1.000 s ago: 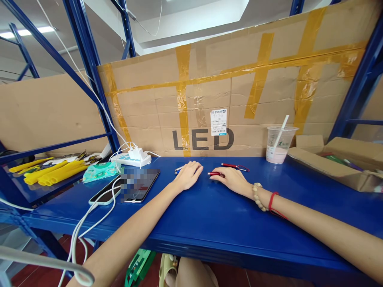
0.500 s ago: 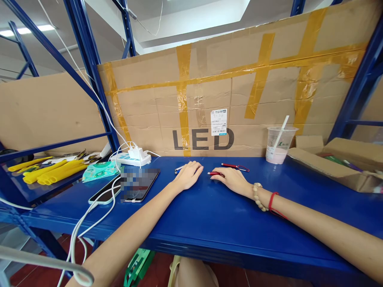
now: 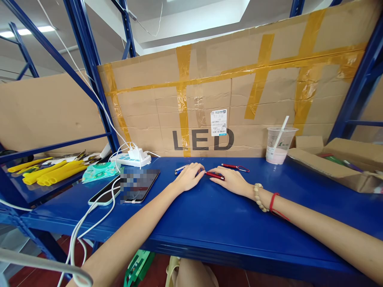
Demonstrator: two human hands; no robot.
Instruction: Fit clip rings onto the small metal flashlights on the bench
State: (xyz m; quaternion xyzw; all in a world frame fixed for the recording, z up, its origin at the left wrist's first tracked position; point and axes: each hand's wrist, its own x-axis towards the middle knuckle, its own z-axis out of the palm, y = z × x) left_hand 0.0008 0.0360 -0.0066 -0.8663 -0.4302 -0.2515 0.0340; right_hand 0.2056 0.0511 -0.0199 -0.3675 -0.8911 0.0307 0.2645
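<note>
A slim red pen-like stick (image 3: 216, 175) with a dark end lies level between my two hands, just above the blue tabletop (image 3: 203, 215). My right hand (image 3: 231, 180) grips its right part between thumb and fingers. At the stick's left tip, the thumb and fingertips of my left hand (image 3: 190, 177) close in and touch it. Blue and silver pen-like sticks (image 3: 178, 171) lie beside my left hand, partly covered by it. Behind my right hand rests another red stick (image 3: 229, 166) with a red cord loop.
Left of my hands lie two phones (image 3: 143, 187), white cables (image 3: 78, 231), a power strip (image 3: 136, 159) and a green packet (image 3: 100, 171). Yellow-handled tools (image 3: 56, 171) are further left. At right stand a plastic cup (image 3: 278, 149) with a straw and an open carton (image 3: 338, 167).
More of the red stick shows, and it now reaches left to my left fingertips. My left hand has shifted slightly right, its thumb and fingers closing on the tip.
</note>
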